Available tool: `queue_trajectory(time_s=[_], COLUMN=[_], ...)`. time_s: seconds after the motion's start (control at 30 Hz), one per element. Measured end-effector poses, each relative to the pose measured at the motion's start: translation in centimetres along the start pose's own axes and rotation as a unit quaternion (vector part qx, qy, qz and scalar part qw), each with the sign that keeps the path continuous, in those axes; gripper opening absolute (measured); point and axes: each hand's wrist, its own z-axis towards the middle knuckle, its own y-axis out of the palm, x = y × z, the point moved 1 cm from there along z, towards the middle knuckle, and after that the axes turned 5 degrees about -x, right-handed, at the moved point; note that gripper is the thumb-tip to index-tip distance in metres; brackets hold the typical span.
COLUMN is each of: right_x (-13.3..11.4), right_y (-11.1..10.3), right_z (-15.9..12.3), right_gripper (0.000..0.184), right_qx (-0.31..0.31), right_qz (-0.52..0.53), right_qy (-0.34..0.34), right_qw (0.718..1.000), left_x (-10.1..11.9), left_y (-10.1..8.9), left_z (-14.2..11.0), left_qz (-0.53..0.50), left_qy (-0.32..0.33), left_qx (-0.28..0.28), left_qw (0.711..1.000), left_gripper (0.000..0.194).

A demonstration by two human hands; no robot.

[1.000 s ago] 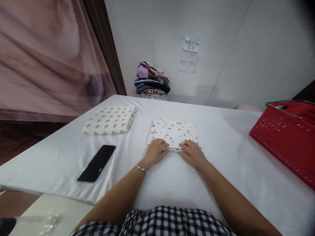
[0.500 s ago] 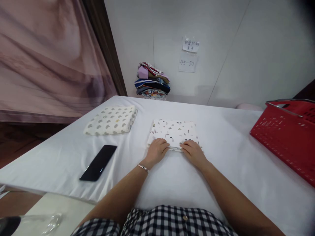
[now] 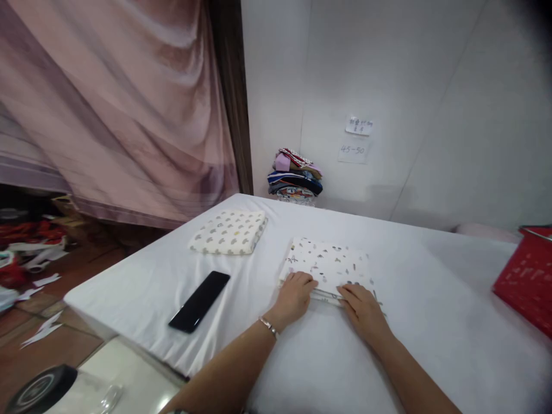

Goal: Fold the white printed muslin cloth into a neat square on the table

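A white folded cloth [image 3: 330,261] with small grey and coloured prints lies flat on the white-covered table. My left hand [image 3: 295,296], a bracelet on its wrist, grips the near left edge with the fingers on top. At the near right edge, my right hand [image 3: 364,310] holds the same cloth, fingers together over its print. A loose layer shows along the near fold between the two hands. Farther left rests another folded cloth [image 3: 230,232], cream with grey mushroom-like prints, touched by neither hand.
A black phone [image 3: 199,302] lies on the table [image 3: 431,322] left of my hands. The red basket [image 3: 526,276] stands at the right edge. Behind the table is a pile of folded fabrics [image 3: 295,178] by the wall. A clear container with a dark lid [image 3: 41,391] is at lower left.
My view has turned left and tilted up, so everything sits lower and farther right. Both hands stay at the near edge of the printed cloth, which looks much the same.
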Motion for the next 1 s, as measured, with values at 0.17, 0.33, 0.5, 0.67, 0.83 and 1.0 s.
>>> queue_trajectory(time_s=[0.17,0.33,0.5,0.67,0.83,1.0], right_x=[0.2,0.7,1.0,0.6,0.1,0.0], right_y=[0.5,1.4,1.4,0.5,0.7,0.7], right_z=[-0.2,-0.5,-0.3,0.4,0.3,0.1], right_gripper=[0.035,0.040,0.042,0.047,0.048,0.050], right_qx=[-0.006,-0.032,-0.033,-0.001,-0.072,-0.094], right_qz=[-0.021,-0.031,-0.051,-0.057,-0.069,-0.069], right_qy=[-0.017,-0.018,-0.032,-0.009,-0.042,-0.032], right_qw=[1.000,0.999,0.998,0.998,0.994,0.993], left_x=[-0.2,-0.9,-1.7,-2.3,-2.3,-2.3], left_y=[0.1,0.6,0.4,-0.8,-0.3,0.1], left_z=[-0.3,-0.6,0.0,0.7,-0.4,-1.4], left_qz=[0.007,0.028,0.049,0.081,0.076,0.063], left_qy=[-0.009,-0.031,-0.011,0.020,0.042,0.038], left_qx=[0.031,0.031,-0.025,0.011,-0.025,-0.035], left_qw=[0.999,0.999,0.998,0.996,0.996,0.997], left_gripper=[0.047,0.054,0.031,0.028,0.027,0.035])
